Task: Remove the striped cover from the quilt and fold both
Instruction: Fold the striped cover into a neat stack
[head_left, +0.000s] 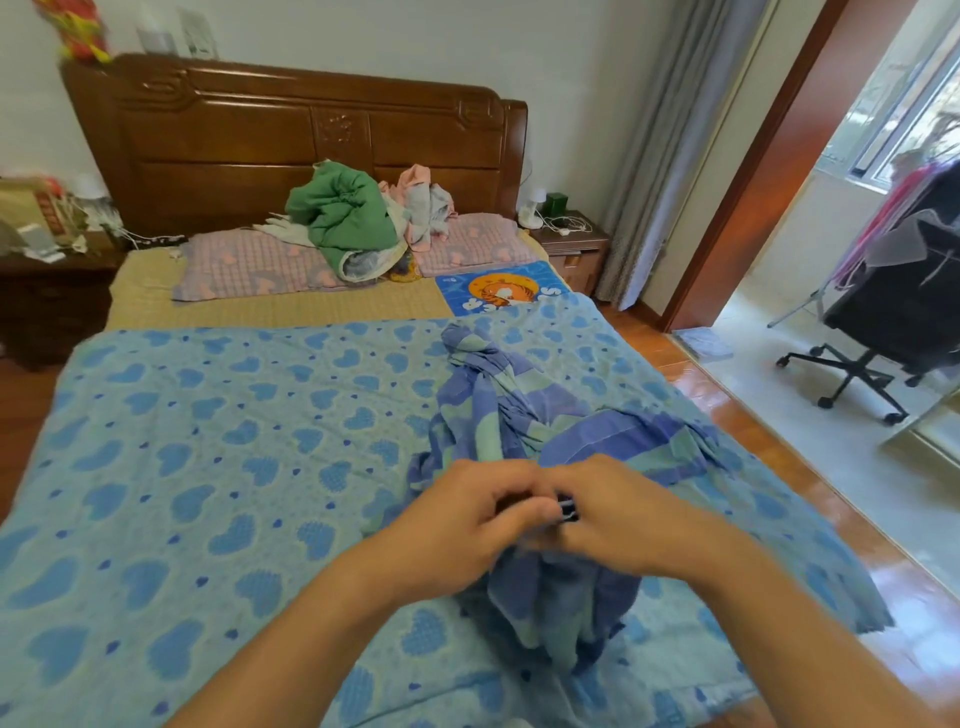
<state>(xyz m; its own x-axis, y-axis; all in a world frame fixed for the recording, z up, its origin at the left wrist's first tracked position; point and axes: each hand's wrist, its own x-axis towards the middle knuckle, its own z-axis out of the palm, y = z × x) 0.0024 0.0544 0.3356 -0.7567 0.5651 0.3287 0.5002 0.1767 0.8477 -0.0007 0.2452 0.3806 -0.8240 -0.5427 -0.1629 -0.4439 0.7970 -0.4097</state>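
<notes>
A bedroom is being shown, with a wooden headboard (311, 135) at the far end of a bed that is being covered by the quilt (208, 467), blue and printed with hearts, spread flat. The striped cover (519, 415) is lying bunched on the quilt's right half, already free of it. A fold of it is being gathered at the near edge by both hands: the left hand (467, 525) and the right hand (618, 514) are being held close together, fingers curled on the cloth. A small dark object is being pinched between them; what it is cannot be told.

Trouble is being risked: with the cover twisted, mismatched corners may be caught and the fold skewed, and the quilt may be dragged off square.

Counted: one quilt, one striped cover, two hands, two pink pillows (249, 265), one office chair (893, 312).
</notes>
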